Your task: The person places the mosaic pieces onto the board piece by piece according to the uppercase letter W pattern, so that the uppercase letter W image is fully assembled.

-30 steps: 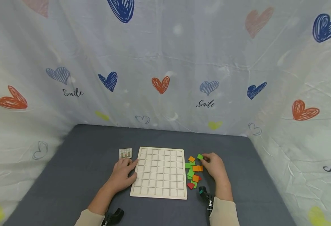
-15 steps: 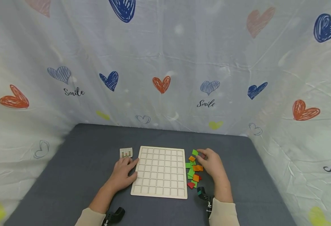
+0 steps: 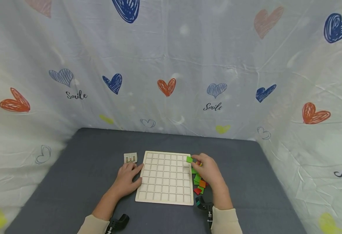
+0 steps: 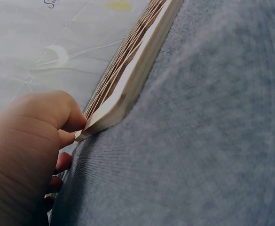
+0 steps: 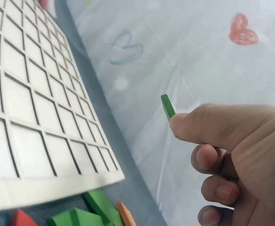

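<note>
A pale wooden grid board [image 3: 164, 178] with rows of square recesses lies flat on the table. My right hand [image 3: 208, 169] pinches a small green square tile [image 3: 189, 159] between thumb and fingers, over the board's far right corner. In the right wrist view the green tile [image 5: 168, 107] shows edge-on, held up above the surface. My left hand [image 3: 125, 179] rests at the board's left edge, its fingers spread and touching the rim. The left wrist view has the thumb and a finger of that hand [image 4: 38, 127] against the board's corner [image 4: 99, 123].
Loose green, orange and red tiles [image 3: 197, 178] lie in a heap along the board's right side, partly under my right hand. A small printed pattern card [image 3: 130, 157] sits beyond my left hand. A curtain [image 3: 165, 107] with hearts hangs behind the dark grey table [image 3: 106, 143].
My right hand has carried the green tile leftward, from beyond the heap of tiles to above the board's far right corner. My left hand has stayed at the board's left edge.
</note>
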Demonstrator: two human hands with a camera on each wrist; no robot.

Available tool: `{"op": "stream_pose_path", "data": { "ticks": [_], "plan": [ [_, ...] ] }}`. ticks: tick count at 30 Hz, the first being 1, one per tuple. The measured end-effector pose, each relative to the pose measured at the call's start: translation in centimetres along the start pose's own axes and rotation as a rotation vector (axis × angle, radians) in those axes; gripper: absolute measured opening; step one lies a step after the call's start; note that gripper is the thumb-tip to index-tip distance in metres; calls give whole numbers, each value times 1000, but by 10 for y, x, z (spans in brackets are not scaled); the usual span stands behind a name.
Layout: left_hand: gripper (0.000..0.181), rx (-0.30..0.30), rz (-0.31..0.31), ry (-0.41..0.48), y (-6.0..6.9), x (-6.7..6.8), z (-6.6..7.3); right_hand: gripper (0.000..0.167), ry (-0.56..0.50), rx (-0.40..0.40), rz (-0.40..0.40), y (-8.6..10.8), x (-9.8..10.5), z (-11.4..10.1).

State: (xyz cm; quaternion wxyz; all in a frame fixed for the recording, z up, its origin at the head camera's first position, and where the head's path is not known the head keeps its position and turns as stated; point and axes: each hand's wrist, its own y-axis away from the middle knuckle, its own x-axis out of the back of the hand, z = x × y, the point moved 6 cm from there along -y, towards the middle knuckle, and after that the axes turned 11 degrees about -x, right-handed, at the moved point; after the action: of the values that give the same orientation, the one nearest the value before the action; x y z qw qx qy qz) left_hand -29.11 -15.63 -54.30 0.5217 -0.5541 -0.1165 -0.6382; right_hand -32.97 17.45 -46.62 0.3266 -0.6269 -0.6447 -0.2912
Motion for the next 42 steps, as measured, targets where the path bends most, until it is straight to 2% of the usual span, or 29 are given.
{"op": "stream_pose_path", "data": {
  "ticks": [9, 14, 22, 33, 42],
  "plan": [
    [56, 10, -5, 3, 0, 1, 1, 30, 76, 90, -35, 3, -25, -15],
    [56, 8, -5, 0, 0, 0, 1, 31, 100, 96, -85, 3, -37, -19],
    [56, 8, -13, -3, 0, 0, 0, 30, 161, 97, -110, -1, -53, -14],
    [55, 6, -4, -3, 0, 0, 1, 30, 193, 80, -130, -1, -57, -7],
    [56, 12, -2, 0, 0, 1, 1, 30, 179, 71, -125, -2, -58, -6]
  ]
}}
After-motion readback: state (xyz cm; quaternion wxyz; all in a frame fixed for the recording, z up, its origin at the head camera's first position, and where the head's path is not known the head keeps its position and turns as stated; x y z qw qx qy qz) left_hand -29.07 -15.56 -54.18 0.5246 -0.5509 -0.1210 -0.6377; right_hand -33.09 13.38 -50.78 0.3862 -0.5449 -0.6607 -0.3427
